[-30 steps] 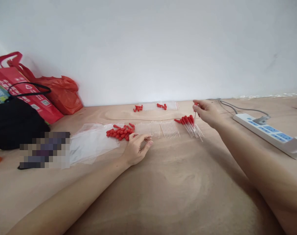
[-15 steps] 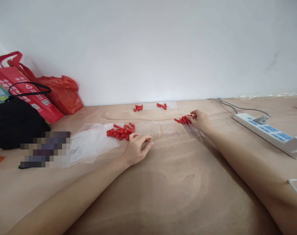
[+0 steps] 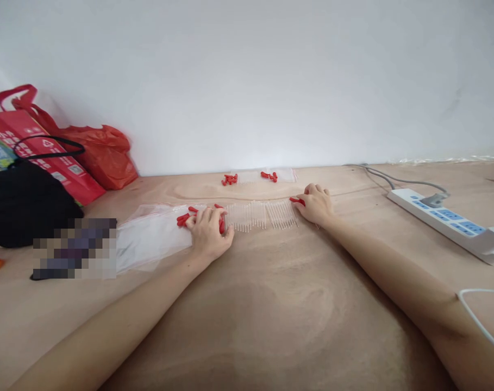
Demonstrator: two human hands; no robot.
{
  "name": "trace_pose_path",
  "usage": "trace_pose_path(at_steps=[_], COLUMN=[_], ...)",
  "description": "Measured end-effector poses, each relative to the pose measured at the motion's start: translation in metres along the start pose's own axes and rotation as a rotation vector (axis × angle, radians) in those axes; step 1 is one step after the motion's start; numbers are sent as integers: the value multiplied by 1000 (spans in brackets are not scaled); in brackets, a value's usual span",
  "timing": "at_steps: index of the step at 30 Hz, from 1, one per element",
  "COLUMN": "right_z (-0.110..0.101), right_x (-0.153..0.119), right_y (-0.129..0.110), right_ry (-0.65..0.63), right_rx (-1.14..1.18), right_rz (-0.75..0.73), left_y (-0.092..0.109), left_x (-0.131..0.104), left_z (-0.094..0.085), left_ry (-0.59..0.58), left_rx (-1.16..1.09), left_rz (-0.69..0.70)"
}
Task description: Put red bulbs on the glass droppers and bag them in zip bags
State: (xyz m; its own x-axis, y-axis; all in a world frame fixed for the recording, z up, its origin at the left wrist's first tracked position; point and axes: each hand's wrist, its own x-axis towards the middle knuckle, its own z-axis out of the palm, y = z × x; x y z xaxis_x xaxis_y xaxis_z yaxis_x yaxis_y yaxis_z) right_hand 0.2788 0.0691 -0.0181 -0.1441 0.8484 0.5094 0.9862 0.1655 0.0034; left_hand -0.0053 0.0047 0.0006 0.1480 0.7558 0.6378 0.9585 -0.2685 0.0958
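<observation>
Red pieces [image 3: 182,220] lie in a pile on the wooden table [image 3: 267,326], partly covered by the left hand [image 3: 210,233]. Nearest, at the right, a white cable [image 3: 473,317] bends beside the right forearm. The left hand's fingers curl down onto the pile. Just left of it, clear plastic bags [image 3: 144,244] lie flat, overlapping. To its right, thin white sticks [image 3: 244,217] lie in side-by-side rows, the last row near the right hand [image 3: 318,205]. That hand bends down over a few more red pieces, one poking out left of its fingertips. Whether either hand pinches a piece, I cannot tell; the fingers hide the contact. A power strip [image 3: 438,220] with a plug in it stands well to the right; a black bag [image 3: 30,203] and red bags [image 3: 98,152] slump far left. Farthest, by the wall [image 3: 247,81], are two small red clusters [image 3: 230,179].
</observation>
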Motion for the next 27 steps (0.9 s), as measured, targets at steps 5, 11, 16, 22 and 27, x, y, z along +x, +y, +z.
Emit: trace_pose_path(at_steps=[5, 11, 16, 22, 27], right_z=[4, -6, -24, -39, -39], right_x=[3, -6, -34, -61, -62], right_y=[-2, -16, -48, -79, -81], right_ry=[23, 238, 244, 119, 57], right_rx=[-4, 82, 275, 388, 447], right_rz=[-35, -22, -226, -403, -397], left_y=[-12, -13, -14, -5, -1], left_x=[5, 12, 36, 52, 59], left_z=[1, 2, 8, 14, 18], left_ry=[-58, -66, -168, -286, -378], left_rx=[94, 88, 92, 223, 314], left_rz=[16, 16, -103, -158, -179])
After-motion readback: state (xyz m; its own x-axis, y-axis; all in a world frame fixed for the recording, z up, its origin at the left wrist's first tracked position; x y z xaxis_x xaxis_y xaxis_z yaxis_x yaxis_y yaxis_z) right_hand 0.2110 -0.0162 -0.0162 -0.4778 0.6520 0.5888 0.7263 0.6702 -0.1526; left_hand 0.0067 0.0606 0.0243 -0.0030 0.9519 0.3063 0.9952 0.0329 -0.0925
